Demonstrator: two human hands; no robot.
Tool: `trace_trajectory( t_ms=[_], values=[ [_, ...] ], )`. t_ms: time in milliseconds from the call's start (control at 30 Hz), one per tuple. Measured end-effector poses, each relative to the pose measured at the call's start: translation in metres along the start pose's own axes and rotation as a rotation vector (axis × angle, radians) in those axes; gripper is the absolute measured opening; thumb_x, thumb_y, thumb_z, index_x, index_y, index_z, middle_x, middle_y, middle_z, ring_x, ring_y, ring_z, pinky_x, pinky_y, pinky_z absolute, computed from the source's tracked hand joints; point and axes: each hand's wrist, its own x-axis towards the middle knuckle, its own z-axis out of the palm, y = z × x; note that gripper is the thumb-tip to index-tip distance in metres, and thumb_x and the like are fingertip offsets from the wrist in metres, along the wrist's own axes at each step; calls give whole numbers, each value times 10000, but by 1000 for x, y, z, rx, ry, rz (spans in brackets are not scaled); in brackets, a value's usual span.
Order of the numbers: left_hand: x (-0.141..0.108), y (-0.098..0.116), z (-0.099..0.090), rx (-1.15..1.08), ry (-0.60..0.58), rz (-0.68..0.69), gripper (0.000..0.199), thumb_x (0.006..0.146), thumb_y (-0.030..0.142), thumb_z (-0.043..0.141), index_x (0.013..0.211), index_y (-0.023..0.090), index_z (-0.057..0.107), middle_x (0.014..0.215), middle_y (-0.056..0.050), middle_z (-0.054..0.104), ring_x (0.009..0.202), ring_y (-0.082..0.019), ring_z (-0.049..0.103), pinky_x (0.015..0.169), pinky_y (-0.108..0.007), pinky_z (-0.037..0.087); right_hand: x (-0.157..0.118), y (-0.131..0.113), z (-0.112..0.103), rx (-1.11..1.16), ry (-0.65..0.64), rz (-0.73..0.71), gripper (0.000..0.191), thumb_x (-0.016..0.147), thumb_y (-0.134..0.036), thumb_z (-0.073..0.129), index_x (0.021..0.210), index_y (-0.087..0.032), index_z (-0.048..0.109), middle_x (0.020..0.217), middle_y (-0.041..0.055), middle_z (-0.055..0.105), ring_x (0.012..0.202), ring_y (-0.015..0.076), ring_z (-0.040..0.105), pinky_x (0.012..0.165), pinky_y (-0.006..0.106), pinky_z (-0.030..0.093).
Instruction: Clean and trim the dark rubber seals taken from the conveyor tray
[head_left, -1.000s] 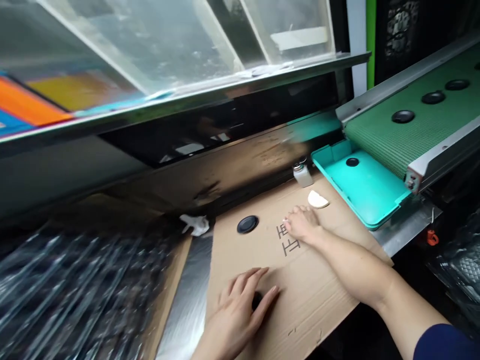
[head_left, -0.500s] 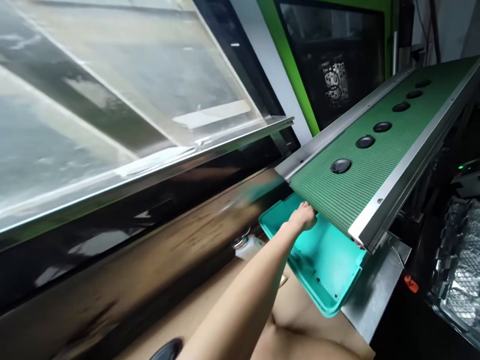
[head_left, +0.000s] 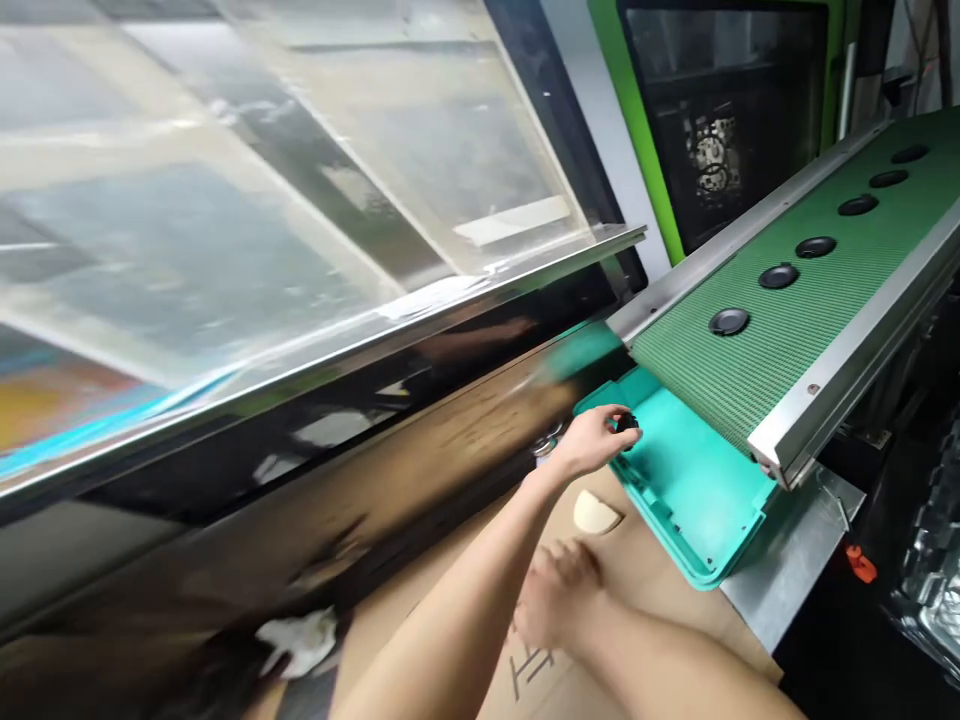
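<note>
My left hand (head_left: 600,438) is over the near left edge of a turquoise bin (head_left: 694,480), its fingers closed on a small black part (head_left: 627,424). Below it, my right hand (head_left: 559,590) is low over the brown cardboard (head_left: 645,560), fingers curled and blurred; whatever it may hold is hidden. A cream half-round piece (head_left: 596,512) lies on the cardboard between the hands and the bin. Beyond the bin, the green conveyor belt (head_left: 720,380) carries several black round parts, the nearest one (head_left: 728,321) close to the belt's end.
The conveyor's metal side rail (head_left: 840,370) rises at the right, over a metal plate (head_left: 787,570). An orange-handled tool (head_left: 860,563) hangs beside it. A white glove or rag (head_left: 300,640) lies lower left. A glass-fronted machine edge (head_left: 337,375) runs along the left.
My left hand has drawn back from beneath the belt's end, and a black part now shows in it. My right hand and forearm have come into clear view. The view has shifted left.
</note>
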Motion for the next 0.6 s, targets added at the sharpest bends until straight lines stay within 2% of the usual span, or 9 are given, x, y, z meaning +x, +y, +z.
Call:
trace_trajectory(
  t_ms=[67, 133, 167, 233, 300, 367, 433, 500, 600],
  values=[
    [-59, -14, -29, -404, 107, -21, 441, 738, 414, 746, 1097, 161, 705, 924, -59, 679, 787, -192, 601, 728, -289, 477, -2, 0, -3, -48, -75, 42, 240, 819, -290, 631, 983, -134, 712, 1076, 139, 657, 1028, 311, 601, 894, 463, 505],
    [-123, -41, -46, -871, 199, -113, 426, 750, 434, 745, 1060, 145, 699, 918, -58, 654, 776, -171, 588, 708, -275, 499, -2, 0, -10, -93, -108, 39, 252, 849, -295, 607, 1018, -141, 712, 1062, 127, 660, 1024, 299, 596, 900, 450, 492],
    [-154, -59, -48, -1078, 233, -194, 419, 758, 432, 738, 1047, 132, 695, 884, -56, 636, 752, -165, 583, 686, -280, 514, -3, 0, -13, -110, -103, 31, 253, 866, -294, 591, 1034, -145, 710, 1060, 124, 661, 1025, 293, 595, 898, 439, 488],
    [-209, -98, -42, -1394, 285, -402, 328, 810, 364, 699, 997, 96, 683, 768, -32, 571, 647, -132, 546, 595, -262, 515, -5, 0, -18, -134, -92, 18, 248, 900, -282, 556, 1054, -157, 705, 1065, 122, 663, 1034, 277, 594, 897, 412, 480],
    [-248, -133, -25, -1583, 370, -581, 155, 889, 235, 617, 875, 85, 649, 640, 18, 466, 505, -75, 446, 448, -188, 417, -7, 2, -19, -137, -83, 17, 240, 928, -262, 523, 1064, -174, 701, 1084, 117, 664, 1055, 258, 591, 921, 392, 467],
    [-270, -157, -7, -1666, 525, -628, 166, 948, 144, 532, 805, 101, 604, 600, 35, 440, 454, -52, 414, 397, -152, 367, -7, 4, -16, -102, -58, 20, 244, 950, -243, 502, 1099, -189, 688, 1110, 108, 666, 1062, 239, 594, 948, 372, 457],
    [-278, -167, 8, -1659, 662, -566, 174, 974, 114, 503, 828, 111, 597, 671, -4, 553, 535, -77, 547, 476, -175, 486, -5, 5, -11, -10, 5, 12, 252, 953, -218, 506, 1151, -197, 660, 1134, 94, 668, 1065, 221, 600, 961, 344, 456],
    [-275, -166, 17, -1625, 690, -496, 121, 974, 111, 519, 899, 110, 614, 865, -79, 677, 734, -149, 683, 635, -279, 602, -4, 2, -6, 118, 95, -10, 257, 943, -207, 531, 1179, -198, 633, 1142, 82, 674, 1069, 206, 608, 960, 315, 462],
    [-261, -158, 25, -1676, 624, -452, 89, 976, 133, 535, 973, 106, 620, 1119, -164, 702, 947, -239, 725, 773, -376, 630, -3, -6, -4, 255, 188, -46, 227, 928, -223, 564, 1143, -205, 634, 1099, 64, 690, 1027, 193, 632, 920, 295, 479]
  ],
)
